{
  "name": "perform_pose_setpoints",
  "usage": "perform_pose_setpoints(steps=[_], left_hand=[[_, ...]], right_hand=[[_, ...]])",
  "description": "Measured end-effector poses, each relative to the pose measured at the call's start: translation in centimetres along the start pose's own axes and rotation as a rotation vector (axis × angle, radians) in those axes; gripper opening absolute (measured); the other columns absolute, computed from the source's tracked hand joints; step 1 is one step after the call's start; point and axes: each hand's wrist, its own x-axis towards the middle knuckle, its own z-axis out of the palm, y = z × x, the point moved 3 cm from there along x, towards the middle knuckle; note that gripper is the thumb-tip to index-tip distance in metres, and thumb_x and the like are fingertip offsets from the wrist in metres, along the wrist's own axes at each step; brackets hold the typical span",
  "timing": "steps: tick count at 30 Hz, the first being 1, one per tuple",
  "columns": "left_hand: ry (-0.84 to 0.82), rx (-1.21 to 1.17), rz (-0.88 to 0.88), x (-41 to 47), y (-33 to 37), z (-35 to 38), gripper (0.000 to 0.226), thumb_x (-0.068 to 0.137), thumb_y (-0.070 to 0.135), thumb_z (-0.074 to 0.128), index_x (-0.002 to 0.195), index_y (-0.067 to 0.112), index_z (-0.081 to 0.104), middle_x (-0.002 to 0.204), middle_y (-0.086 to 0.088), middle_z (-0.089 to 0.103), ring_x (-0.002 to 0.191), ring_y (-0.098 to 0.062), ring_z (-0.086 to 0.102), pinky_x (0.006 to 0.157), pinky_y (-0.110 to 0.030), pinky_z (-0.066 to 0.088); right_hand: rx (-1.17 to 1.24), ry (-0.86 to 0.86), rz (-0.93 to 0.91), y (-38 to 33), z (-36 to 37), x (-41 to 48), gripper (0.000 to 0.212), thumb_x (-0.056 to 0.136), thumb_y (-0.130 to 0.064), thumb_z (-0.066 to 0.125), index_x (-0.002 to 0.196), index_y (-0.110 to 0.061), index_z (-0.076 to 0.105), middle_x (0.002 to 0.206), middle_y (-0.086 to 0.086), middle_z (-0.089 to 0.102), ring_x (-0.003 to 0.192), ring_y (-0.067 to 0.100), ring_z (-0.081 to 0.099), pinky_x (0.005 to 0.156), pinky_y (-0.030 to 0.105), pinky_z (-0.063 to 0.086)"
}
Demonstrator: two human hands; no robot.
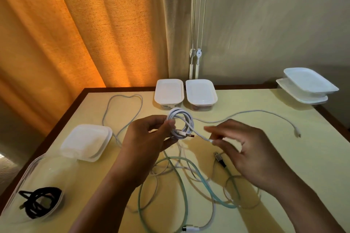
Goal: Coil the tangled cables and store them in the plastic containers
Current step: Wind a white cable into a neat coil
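Observation:
My left hand holds a coil of white cable above the middle of the table, thumb and fingers pinching the loops. The coil's free end runs right to my right hand, which pinches the strand near its tip. Under both hands lies a tangle of teal and white cables with a black USB plug. At the near left a clear open container holds a coiled black cable. Two lidded containers stand at the table's far edge.
A stack of white lids lies left of my left hand. Two stacked white containers sit at the far right corner. Loose white cables trail across the far table. Orange curtain hangs behind.

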Motion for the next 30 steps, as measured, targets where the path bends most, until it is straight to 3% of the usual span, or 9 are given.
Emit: perform_pose_setpoints(steps=[3,7,13,16,20,22,26,28,30], left_hand=[[0.023,0.013,0.028,-0.1,0.1,0.1,0.014,0.099,0.011,0.062,0.099,0.008,0.076,0.093,-0.009,0.078,0.09,-0.022,0.078,0.083,-0.031,0.063],[-0.008,0.038,0.013,-0.3,0.0,0.2,0.014,0.098,0.013,0.064,0.1,0.008,0.077,0.09,-0.01,0.078,0.088,-0.022,0.077,0.083,-0.032,0.063],[-0.102,-0.049,-0.148,-0.5,-0.2,0.4,0.018,0.098,0.011,0.062,0.093,0.006,0.079,0.091,-0.021,0.077,0.088,-0.03,0.076,0.076,-0.033,0.063],[-0.178,-0.086,-0.22,-0.7,-0.1,0.8,0.018,0.095,0.011,0.063,0.099,0.0,0.077,0.1,-0.028,0.075,0.096,-0.037,0.075,0.075,-0.035,0.064],[-0.218,-0.158,-0.25,-1.0,-0.1,1.2,0.029,0.083,0.015,0.065,0.104,-0.004,0.074,0.098,-0.025,0.076,0.094,-0.036,0.076,0.08,-0.04,0.065],[-0.186,-0.188,-0.207,-0.9,0.1,1.0,0.029,0.081,0.013,0.065,0.102,-0.005,0.074,0.095,-0.026,0.075,0.091,-0.036,0.076,0.078,-0.041,0.065],[-0.097,-0.295,-0.162,-0.6,0.3,0.6,0.021,0.097,-0.001,0.053,0.108,-0.013,0.067,0.104,-0.036,0.07,0.097,-0.042,0.075,0.076,-0.041,0.065],[-0.098,-0.316,-0.166,-0.6,0.3,0.8,0.021,0.097,-0.001,0.054,0.107,-0.014,0.066,0.105,-0.035,0.071,0.096,-0.04,0.075,0.074,-0.038,0.064],[-0.13,-0.289,-0.178,-0.8,-0.1,1.2,0.026,0.087,0.007,0.063,0.105,-0.01,0.069,0.105,-0.03,0.073,0.098,-0.039,0.075,0.077,-0.037,0.065]], right_hand=[[-0.038,-0.104,-0.024,-0.5,1.3,-0.2,0.019,0.094,-0.024,0.071,0.112,-0.026,0.078,0.091,-0.017,0.065,0.091,0.003,0.065,0.081,0.016,0.048],[-0.116,0.01,-0.012,-0.6,1.6,0.1,0.012,0.092,-0.033,0.069,0.092,-0.028,0.08,0.087,-0.019,0.062,0.085,-0.002,0.06,0.075,0.01,0.042],[-0.303,0.223,0.033,-0.4,1.2,0.5,0.007,0.09,-0.014,0.074,0.09,-0.021,0.077,0.081,-0.013,0.063,0.07,0.0,0.056,0.069,0.005,0.038],[-0.138,0.377,0.09,-0.5,0.9,0.4,0.012,0.09,-0.01,0.073,0.09,-0.02,0.078,0.077,-0.012,0.072,0.069,0.004,0.066,0.072,0.01,0.048],[0.305,0.309,0.356,0.0,2.0,0.2,0.023,0.092,-0.009,0.072,0.083,-0.03,0.075,0.069,-0.008,0.075,0.064,0.01,0.074,0.078,0.032,0.059],[0.168,0.311,0.264,-0.1,1.4,0.2,0.019,0.092,-0.012,0.071,0.084,-0.029,0.075,0.069,-0.01,0.074,0.066,0.007,0.073,0.075,0.029,0.058],[-0.165,0.323,-0.008,-1.3,0.5,0.5,0.013,0.096,-0.019,0.067,0.087,-0.021,0.075,0.073,-0.013,0.068,0.069,0.007,0.067,0.067,0.025,0.054],[-0.053,0.351,0.055,-1.2,0.9,0.3,0.01,0.095,-0.016,0.068,0.09,-0.019,0.077,0.074,-0.011,0.071,0.068,0.007,0.07,0.068,0.021,0.055],[0.244,0.333,0.264,-0.6,1.5,0.1,0.01,0.093,-0.012,0.07,0.091,-0.019,0.078,0.072,-0.006,0.075,0.066,0.01,0.074,0.073,0.024,0.058]])
